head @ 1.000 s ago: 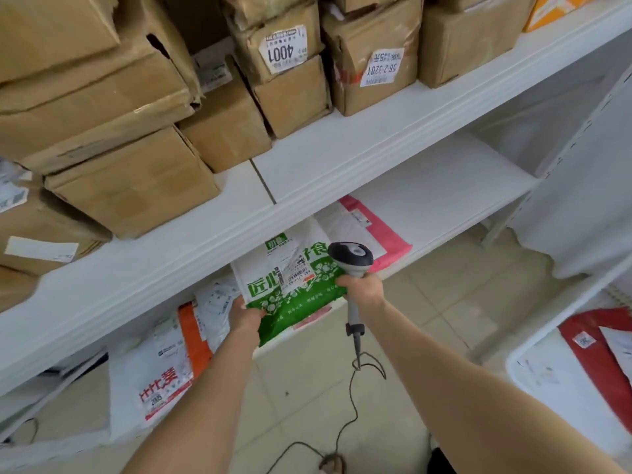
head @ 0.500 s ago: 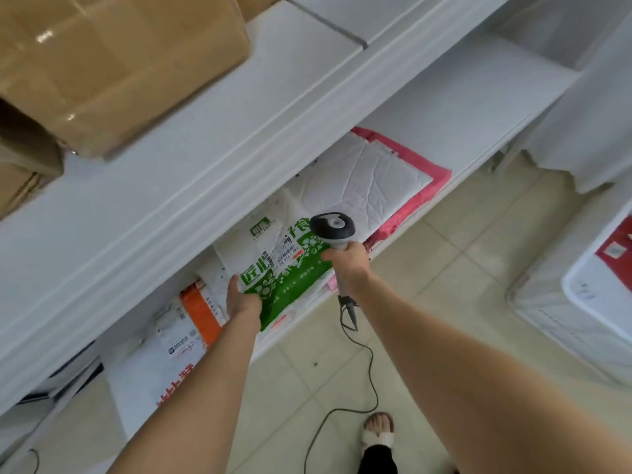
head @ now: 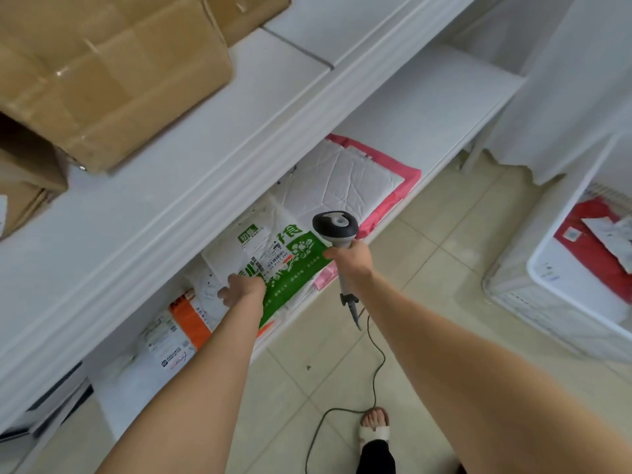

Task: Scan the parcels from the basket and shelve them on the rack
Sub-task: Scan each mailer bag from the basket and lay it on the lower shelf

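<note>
Green-white parcel [head: 297, 268]: flat on lower rack shelf [head: 427, 107]
Left hand [head: 243, 288]: on its left edge, grip unclear tbh
Right hand [head: 352, 260]: wrapped tight round scanner [head: 335, 227] handle

Parcels on the rack's lower shelf [head: 427, 114], boxes [head: 113, 80] above.
The labelled parcel [head: 294, 265] lies left of a padded mailer [head: 342, 179], at the shelf's near edge; the basket [head: 519, 295] stands on the floor, right.
</note>
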